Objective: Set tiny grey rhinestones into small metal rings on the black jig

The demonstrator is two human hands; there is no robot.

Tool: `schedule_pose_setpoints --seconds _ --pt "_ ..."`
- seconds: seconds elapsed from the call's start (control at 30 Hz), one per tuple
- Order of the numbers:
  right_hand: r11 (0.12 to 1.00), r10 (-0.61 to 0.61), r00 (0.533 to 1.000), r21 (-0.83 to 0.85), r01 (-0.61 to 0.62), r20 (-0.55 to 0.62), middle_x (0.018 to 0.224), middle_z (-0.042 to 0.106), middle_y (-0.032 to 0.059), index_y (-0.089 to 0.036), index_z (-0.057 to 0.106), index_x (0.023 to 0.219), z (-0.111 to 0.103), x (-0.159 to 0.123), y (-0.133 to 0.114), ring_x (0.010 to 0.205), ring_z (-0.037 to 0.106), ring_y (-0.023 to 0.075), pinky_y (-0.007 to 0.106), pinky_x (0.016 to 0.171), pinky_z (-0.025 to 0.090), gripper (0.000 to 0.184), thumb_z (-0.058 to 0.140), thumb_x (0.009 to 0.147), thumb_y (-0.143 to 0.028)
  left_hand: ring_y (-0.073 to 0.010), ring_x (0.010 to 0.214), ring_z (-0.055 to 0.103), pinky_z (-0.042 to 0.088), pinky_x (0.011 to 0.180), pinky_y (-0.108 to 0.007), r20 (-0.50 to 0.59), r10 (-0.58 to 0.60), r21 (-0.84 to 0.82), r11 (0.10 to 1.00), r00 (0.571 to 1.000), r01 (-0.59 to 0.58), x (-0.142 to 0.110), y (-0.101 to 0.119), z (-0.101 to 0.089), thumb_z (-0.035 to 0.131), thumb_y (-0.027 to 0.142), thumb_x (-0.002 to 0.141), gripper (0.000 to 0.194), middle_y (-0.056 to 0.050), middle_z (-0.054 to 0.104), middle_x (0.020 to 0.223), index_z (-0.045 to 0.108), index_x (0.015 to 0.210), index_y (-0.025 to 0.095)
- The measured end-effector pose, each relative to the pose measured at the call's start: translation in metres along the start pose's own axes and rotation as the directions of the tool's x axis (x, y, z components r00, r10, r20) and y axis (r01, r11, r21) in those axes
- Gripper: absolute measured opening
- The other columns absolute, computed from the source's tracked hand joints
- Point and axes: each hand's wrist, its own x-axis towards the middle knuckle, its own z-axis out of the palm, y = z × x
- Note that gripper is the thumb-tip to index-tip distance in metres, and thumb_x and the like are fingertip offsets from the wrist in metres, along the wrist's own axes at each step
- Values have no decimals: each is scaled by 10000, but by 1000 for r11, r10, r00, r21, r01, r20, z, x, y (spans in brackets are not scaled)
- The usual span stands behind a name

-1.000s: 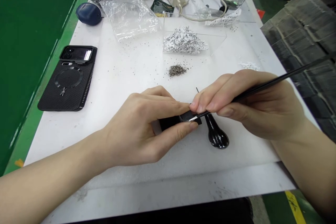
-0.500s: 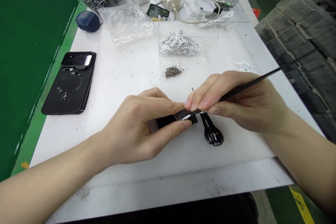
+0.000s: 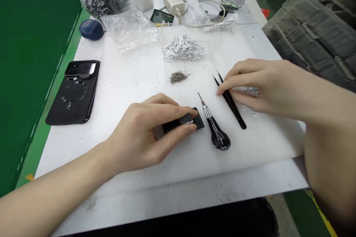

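My left hand [image 3: 151, 133] is closed, thumb and forefinger pinching a small black part [image 3: 187, 119] with a pale strip along its edge. That part rests on a flat black block [image 3: 198, 120] beneath the fingers, partly hidden by them. My right hand [image 3: 258, 85] has its thumb and fingertips around the black tweezers [image 3: 236, 110], which lie low against the white mat with their tips pointing away from me. Between the hands lies a small screwdriver [image 3: 218, 133] with a bulbous black handle and thin shaft.
Beyond the hands are a heap of tiny screws [image 3: 178, 77] and a clear tray of small white pieces [image 3: 183, 48]. A black phone case [image 3: 73, 92] lies left, near a dark blue object [image 3: 91, 29]. Plastic bags [image 3: 132, 29], a charger [image 3: 174, 3] and stacked boxes [image 3: 314, 29] stand farther back.
My right hand has moved away from the black part to the right, bringing the tweezers down beside the screwdriver. The screwdriver is now fully visible. My left hand keeps its pinch.
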Motion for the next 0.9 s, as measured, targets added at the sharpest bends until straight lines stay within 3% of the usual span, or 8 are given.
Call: schedule_pose_setpoints --seconds 0.13,0.2,0.3,0.57,0.67,0.73,0.8,0.9 --pt "978 200 972 80 -191 -125 914 775 53 -287 814 1200 9 2 -23 713 673 203 368 667 484 200 710 1030 -288 -229 1036 784 686 871 -347 13 8 9 1000 1000 -8 0 -1 0 738 243 1087 206 -55 894 1141 853 1243 174" --pt "935 267 963 230 -269 38 672 698 -37 -271 751 1163 13 4 -45 541 592 159 336 587 451 162 731 1039 -373 -230 1046 788 690 863 -332 19 5 11 1000 1000 -6 0 0 -1 734 253 1088 210 -47 894 1147 853 1251 193" --pt "889 283 930 302 -346 232 606 652 -77 -251 663 1161 17 6 -66 453 542 141 322 493 381 195 722 996 -337 -228 1041 792 701 843 -311 20 -8 4 1000 1000 8 0 0 -2 730 257 1086 211 -44 897 1143 859 1244 204" --pt "813 327 908 411 -412 262 563 574 -78 -278 670 908 22 8 -65 476 490 135 321 487 357 99 744 961 -316 -214 1016 796 692 827 -290 6 20 -8 1000 1000 -20 -1 -6 1 740 268 1080 202 -33 898 1137 866 1232 225" --pt "782 354 898 445 -437 261 528 532 -102 -285 740 968 21 11 -65 444 419 113 306 465 322 70 754 926 -232 -214 1004 799 688 824 -294 -13 38 -14 999 999 -38 -2 -7 2 747 260 1074 199 -33 901 1127 868 1228 227" --pt "732 389 897 519 -440 212 520 551 -105 -292 804 995 19 13 -66 433 425 103 293 441 309 202 757 885 -130 -216 1011 798 688 824 -297 0 17 -15 1000 1000 -17 -2 -8 3 747 254 1074 207 -42 900 1117 867 1237 212" --pt "639 442 896 684 -352 49 588 676 -70 -289 836 941 18 16 -68 471 533 112 280 427 340 235 750 898 -75 -212 1005 796 686 812 -291 -16 24 -30 999 1000 -24 -2 -9 4 751 261 1069 216 -45 898 1100 867 1243 205" --pt "452 564 802 886 -100 -197 783 832 -33 -301 860 969 19 20 -75 536 644 126 263 418 409 171 785 997 -151 -206 974 796 667 737 -269 -42 45 -56 997 998 -47 -2 -11 5 752 268 1061 193 -39 889 1062 878 1203 231"
